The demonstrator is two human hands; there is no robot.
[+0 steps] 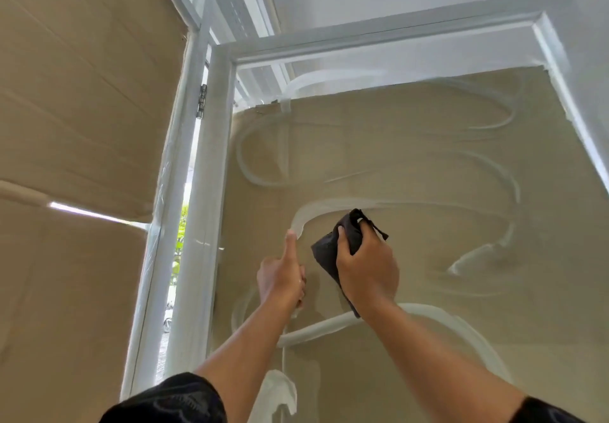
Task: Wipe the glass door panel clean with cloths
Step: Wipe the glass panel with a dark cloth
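Overhead, the glass door panel fills the right half of the head view, set in a white door frame and backed by brown sheeting, so the glass reads tan. Looping white streaks of cleaner curl across it from the top edge down past both forearms. The right hand is raised against the middle of the panel, its fingers and thumb wrapped round a bunched dark cloth that lies against the glass just under one thick white streak; a loose corner of the cloth sticks out above the knuckles and another hangs below the wrist. The left hand is just beside it, to the left, with the thumb straight and its tip touching the end of that same streak, while the other fingers are curled in, seemingly round the top of a white cloth, most of which hangs lower down, close against the glass beside the left forearm. Dark short sleeves show at the bottom edge. Left of the frame, a hinge sits high on the post, a narrow gap shows green leaves outside, and brown cardboard covers the neighbouring panes.
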